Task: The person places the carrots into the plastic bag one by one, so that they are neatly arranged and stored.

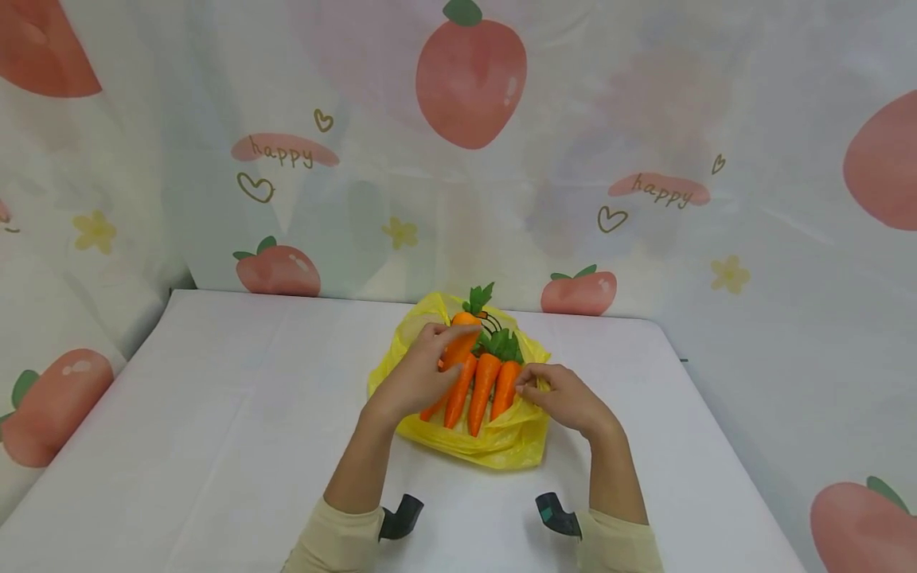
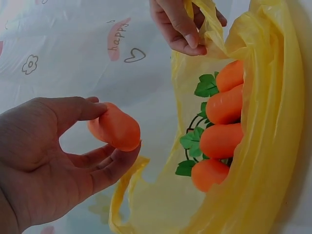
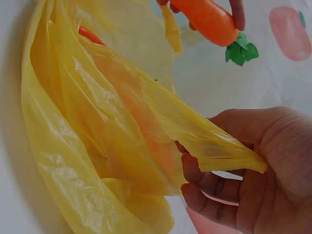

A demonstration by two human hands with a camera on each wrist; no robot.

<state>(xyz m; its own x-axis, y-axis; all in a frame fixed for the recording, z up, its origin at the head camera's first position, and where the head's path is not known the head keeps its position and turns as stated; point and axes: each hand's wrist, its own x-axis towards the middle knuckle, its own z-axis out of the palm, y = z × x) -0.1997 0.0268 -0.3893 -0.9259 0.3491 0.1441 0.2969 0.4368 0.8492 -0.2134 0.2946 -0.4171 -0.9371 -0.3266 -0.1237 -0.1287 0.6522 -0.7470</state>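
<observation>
My left hand [image 1: 423,372] grips a toy-like orange carrot [image 2: 119,130] between thumb and fingers, raised over a yellow plastic bag [image 1: 494,454]. Its green leafy top [image 3: 241,50] shows in the right wrist view. Inside the bag, several more carrots [image 1: 483,390] with green tops lie side by side, tips toward me; the bag's near side covers part of them. At the bag's right side, my right hand [image 1: 571,400] pinches the thin plastic edge [image 3: 214,148] between thumb and fingers, pulling it outward into a taut flap.
The bag lies on a white table [image 1: 236,446], near its back edge. A fruit-printed curtain [image 1: 372,95] hangs behind and at both sides. Below the wrists, dark curved pieces [image 1: 403,517] stick out from the sleeves. Thin black loops [image 1: 492,322] show beside the carrot tops.
</observation>
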